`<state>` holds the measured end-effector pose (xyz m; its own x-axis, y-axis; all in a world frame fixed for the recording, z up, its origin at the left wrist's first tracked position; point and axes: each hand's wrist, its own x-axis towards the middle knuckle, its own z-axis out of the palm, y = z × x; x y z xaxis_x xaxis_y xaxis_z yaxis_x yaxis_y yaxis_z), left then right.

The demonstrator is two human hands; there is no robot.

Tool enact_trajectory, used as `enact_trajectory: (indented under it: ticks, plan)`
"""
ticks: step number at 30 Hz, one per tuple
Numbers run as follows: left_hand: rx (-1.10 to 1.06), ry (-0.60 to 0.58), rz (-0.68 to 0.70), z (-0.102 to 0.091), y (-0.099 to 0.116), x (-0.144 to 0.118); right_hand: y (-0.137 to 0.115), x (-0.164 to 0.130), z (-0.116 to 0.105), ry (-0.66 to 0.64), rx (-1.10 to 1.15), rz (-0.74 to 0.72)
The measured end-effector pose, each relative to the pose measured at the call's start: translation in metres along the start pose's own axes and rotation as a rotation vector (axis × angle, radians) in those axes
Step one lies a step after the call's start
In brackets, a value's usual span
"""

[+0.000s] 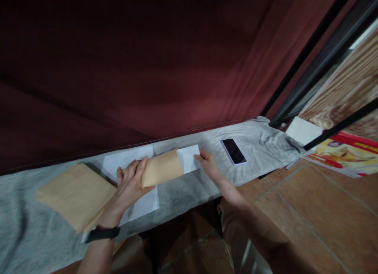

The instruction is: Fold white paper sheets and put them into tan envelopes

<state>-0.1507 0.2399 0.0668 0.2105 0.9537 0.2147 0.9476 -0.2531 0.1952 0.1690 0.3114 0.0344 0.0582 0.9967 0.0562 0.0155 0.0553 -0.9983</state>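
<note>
Nearest to us are our own forearms, the left one with a dark wristband (pixel 102 233), reaching over the tiled floor (pixel 310 203) to the table (pixel 183 191), which is covered with a grey cloth. Our left hand (pixel 130 183) lies flat, fingers spread, on the near end of a brown envelope (pixel 162 168), pinning it down rather than closing round it. Our right hand (pixel 208 163) has its grip pinched together on the edge of a folded white sheet (pixel 189 158) that sticks out of the far end of the envelope. The envelope and sheet thus lie between our two hands, resting on other white papers (pixel 125 160).

To the left of the left grip lies a stack of brown envelopes (pixel 73 195); just beyond the right grip, apart from it, lies a dark phone (pixel 234 150), screen up.

We judge both pieces very light, thin and limp: the sheet will buckle if pushed from one corner, and the envelope will slide on the paper beneath unless held flat. The sheet is best taken at its outer edge with a light pinch, the envelope pressed near its mouth. Neither is fragile, though both crease easily.
</note>
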Motion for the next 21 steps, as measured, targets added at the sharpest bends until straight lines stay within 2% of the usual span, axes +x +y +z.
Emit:
enact_trajectory:
  ticks: [5, 10, 14, 21]
  plan:
    - [-0.023, -0.007, 0.05, 0.011, 0.013, 0.006, -0.002, -0.012, 0.016, -0.068, 0.092, 0.147]
    - [-0.029, -0.02, 0.085, 0.017, 0.021, 0.01, -0.004, -0.016, 0.024, -0.118, 0.149, 0.072]
    - [-0.04, -0.043, 0.089, 0.02, 0.025, 0.01, 0.003, -0.016, 0.025, -0.173, 0.096, 0.132]
    - [-0.061, -0.061, 0.089, 0.022, 0.024, 0.012, 0.014, -0.014, 0.03, -0.107, 0.014, 0.139]
